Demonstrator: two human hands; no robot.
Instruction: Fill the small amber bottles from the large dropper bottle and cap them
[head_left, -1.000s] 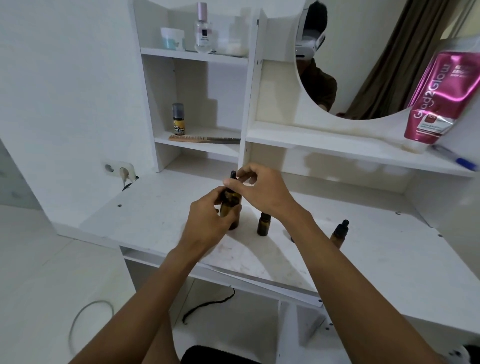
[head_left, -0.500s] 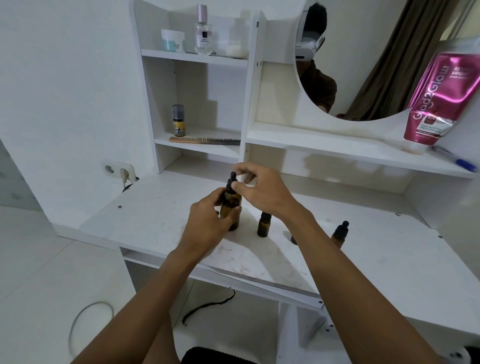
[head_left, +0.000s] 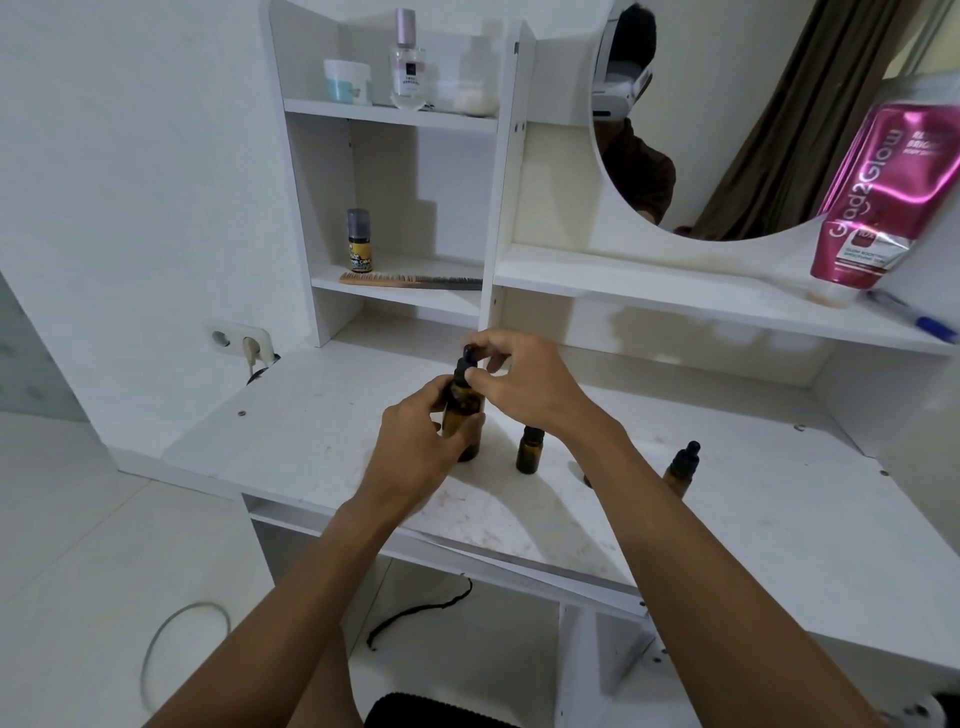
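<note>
- The left hand (head_left: 415, 441) is wrapped around the body of the large amber glass dropper bottle (head_left: 464, 415), which stands upright on the white vanity tabletop (head_left: 311, 431), roughly midway between its left and right edges.
- The right hand (head_left: 524, 384) pinches the black rubber dropper cap (head_left: 464, 364) at the bottle's top, thumb and fingertips closed on the bulb and collar; whether the cap is screwed down or loose cannot be told.
- A small amber glass bottle with a dark neck (head_left: 530, 451) stands upright just to the right of the large one, apart from it, partly under the right wrist.
- A second small amber bottle topped with a black dropper cap (head_left: 681, 467) stands farther right, partly hidden behind the right forearm, nearer the front edge of the tabletop.
- On the lower left shelf a wooden comb (head_left: 410, 280) lies flat beside a small yellow-labelled bottle with a grey cap (head_left: 359, 241).
- The top shelf carries a clear perfume bottle with a pink cap (head_left: 408, 62) and a white and teal jar (head_left: 347, 80).
- A pink squeeze tube (head_left: 878, 197) stands cap-down on the right shelf, leaning against the side wall, with a blue pen (head_left: 914, 317) lying beside it.
</note>
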